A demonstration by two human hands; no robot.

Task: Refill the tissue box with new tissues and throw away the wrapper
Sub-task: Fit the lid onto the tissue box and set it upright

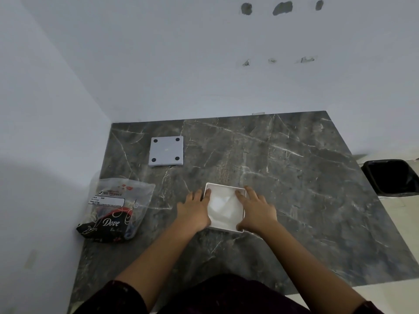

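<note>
A white square tissue box (226, 228) lies open on the dark marble counter, with white tissues (221, 206) inside it. My left hand (195, 211) rests against the box's left side, fingertips over its rim. My right hand (256, 209) holds the right side, fingers over the far right corner. The box's flat white base plate (166, 151), with black feet at its corners, lies apart at the back left. A crumpled clear and black plastic wrapper (115, 209) lies at the left edge by the wall.
The marble counter (294, 177) sits in a corner, with white walls at the left and back. A bin with a black liner (390, 177) stands on the floor beyond the counter's right edge.
</note>
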